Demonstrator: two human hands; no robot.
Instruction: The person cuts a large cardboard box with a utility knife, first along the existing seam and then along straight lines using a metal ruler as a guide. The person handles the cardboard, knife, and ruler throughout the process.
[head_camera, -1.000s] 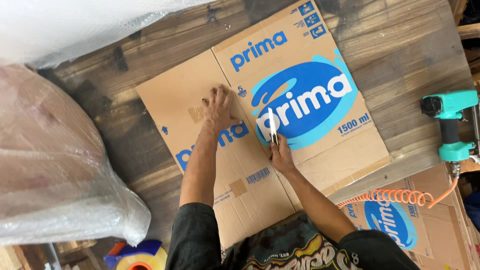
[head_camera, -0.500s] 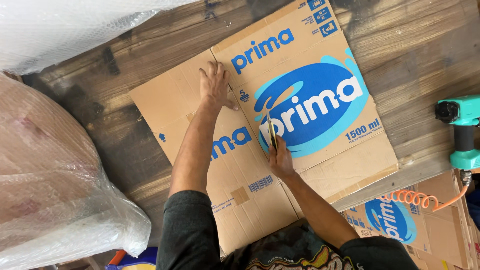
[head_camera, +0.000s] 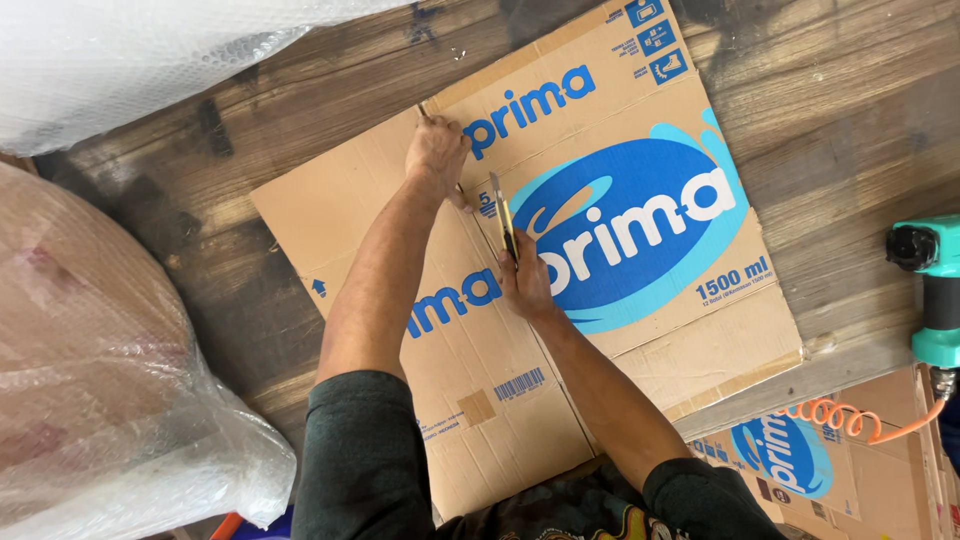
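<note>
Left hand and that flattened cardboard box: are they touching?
Touching. The head view shows the left hand pressed down on the flattened cardboard box near its far edge, no gap visible beneath the fingers.

Matt brown cardboard sheet (head_camera: 620, 330) on rough, dark-stained wooden table (head_camera: 830, 110)
</note>
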